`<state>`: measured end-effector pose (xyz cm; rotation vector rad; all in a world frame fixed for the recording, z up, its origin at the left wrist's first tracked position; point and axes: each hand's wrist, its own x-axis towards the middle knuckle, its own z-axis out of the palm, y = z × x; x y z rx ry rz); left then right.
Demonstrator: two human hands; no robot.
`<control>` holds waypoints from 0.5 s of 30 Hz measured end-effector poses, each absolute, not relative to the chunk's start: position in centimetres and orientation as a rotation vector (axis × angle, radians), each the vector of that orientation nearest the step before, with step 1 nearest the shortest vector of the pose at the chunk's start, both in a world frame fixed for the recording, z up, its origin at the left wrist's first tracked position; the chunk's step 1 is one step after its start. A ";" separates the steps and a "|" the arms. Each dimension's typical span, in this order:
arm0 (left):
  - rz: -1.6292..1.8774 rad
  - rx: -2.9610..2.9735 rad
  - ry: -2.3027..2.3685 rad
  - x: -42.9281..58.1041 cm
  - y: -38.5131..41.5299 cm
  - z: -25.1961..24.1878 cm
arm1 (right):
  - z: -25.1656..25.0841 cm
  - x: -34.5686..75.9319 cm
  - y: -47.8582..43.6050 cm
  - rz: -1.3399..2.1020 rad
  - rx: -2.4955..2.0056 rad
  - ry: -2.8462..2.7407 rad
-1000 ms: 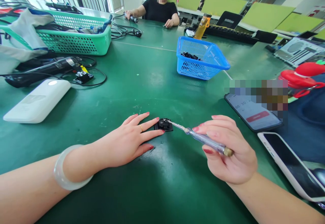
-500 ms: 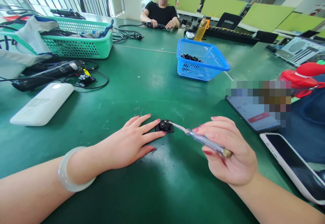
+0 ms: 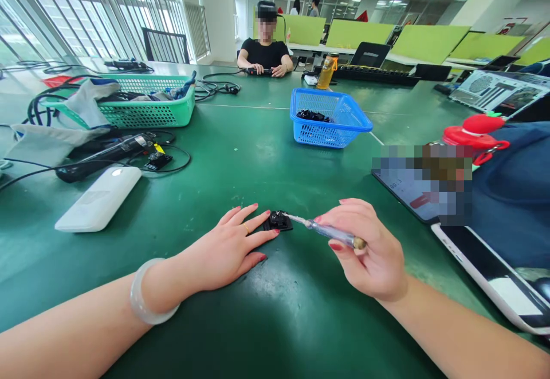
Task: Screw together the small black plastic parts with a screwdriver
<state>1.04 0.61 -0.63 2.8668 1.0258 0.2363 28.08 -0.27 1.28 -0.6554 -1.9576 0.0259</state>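
Observation:
A small black part on a flat square base lies on the green table, with whitish specks on its top. My left hand rests flat beside it, fingers spread; the index and middle fingertips touch the left side of its base. My right hand is closed around a thin pen-like tool with a clear bluish handle and a brownish butt end. The tool slants left, its narrow whitish tip at the top of the black part. Whether the tip presses on it I cannot tell.
Farther off stands a blue basket with black pieces. Left are a green basket, a black handheld device with cables, and a white power bank. Two phones lie right. A person sits opposite, holding a dark tool.
The camera view has tilted up and shifted, so more of the room shows. Both hands, the black part and the tool keep nearly the same places relative to each other.

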 end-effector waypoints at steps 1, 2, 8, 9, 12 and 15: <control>0.241 2.877 1.029 1.0 0.6 -0.6 | 1.2 28.1 -0.2 0.048 -0.672 -1.941; 0.247 2.888 1.033 1.1 0.5 -0.6 | 1.0 28.1 -0.2 0.071 -0.692 -1.923; 0.401 2.895 1.050 1.6 0.2 -0.1 | -0.2 27.7 0.1 0.187 -0.806 -1.828; 0.431 2.887 1.071 1.7 0.1 0.0 | -0.3 27.6 0.1 0.195 -0.829 -1.823; 0.507 2.868 1.194 2.0 0.1 0.0 | -0.4 26.9 0.1 0.212 -0.904 -1.818; 0.538 2.836 1.285 1.9 0.2 -0.1 | -0.2 26.5 -0.1 0.188 -0.916 -1.838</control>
